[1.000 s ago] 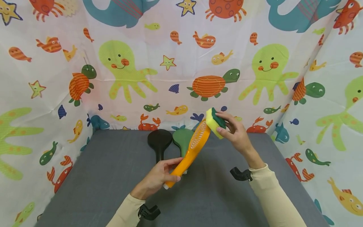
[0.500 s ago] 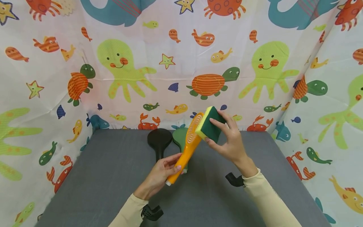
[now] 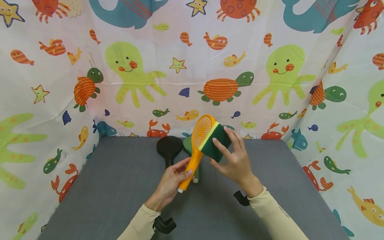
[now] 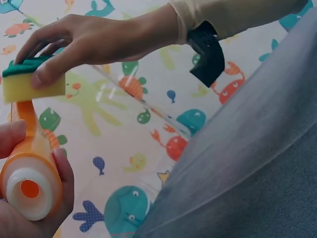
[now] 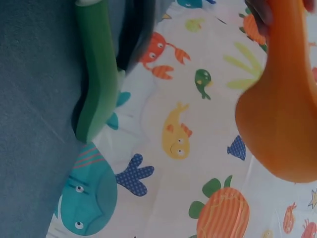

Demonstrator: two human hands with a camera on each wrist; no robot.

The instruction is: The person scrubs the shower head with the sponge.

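Since a second ago, the yellow sponge with a dark green scouring layer (image 3: 214, 141) has swung from the far rim of the orange plastic shower head (image 3: 196, 146) round to its right edge, and both now sit lower and nearer the person; the right hand (image 3: 232, 160) grips the sponge, fingers spread over the green side, yellow foam touching the shower head's disc; the left hand (image 3: 171, 185) grasps the orange handle near its white end, holding it tilted above the grey table (image 3: 105, 193); a black shower head (image 3: 169, 150) and a green shower head (image 3: 188, 146) lie side by side on the table behind, against the sea-creature printed curtain (image 3: 135, 66).
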